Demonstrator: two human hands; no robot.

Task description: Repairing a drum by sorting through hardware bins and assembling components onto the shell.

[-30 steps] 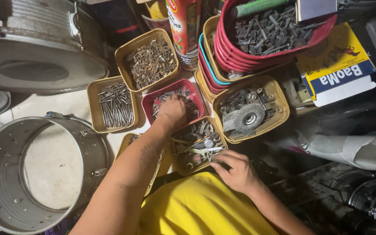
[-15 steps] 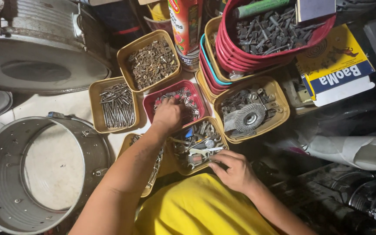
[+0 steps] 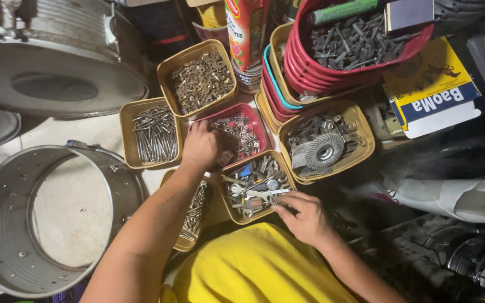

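My left hand (image 3: 200, 147) reaches into a red tray (image 3: 258, 128) of small bolts and washers, fingers curled down among the parts; whether it grips one is hidden. My right hand (image 3: 304, 216) rests at the near edge of a tan tray (image 3: 285, 171) of mixed metal bits and a blue piece, fingertips pinched on a small part. My yellow shirt (image 3: 259, 266) fills the bottom middle.
Tan trays hold long nails (image 3: 154, 134), brown nuts (image 3: 198, 78), screws (image 3: 195, 210) and a grinding disc (image 3: 324, 151). Stacked red bowls (image 3: 310, 70) hold dark bolts. A metal drum ring (image 3: 7, 224) lies left, a round metal lid (image 3: 57, 84) behind it, a yellow box (image 3: 430, 90) right.
My left hand has drawn back slightly toward the near left edge of the red tray. My right hand has hardly moved.
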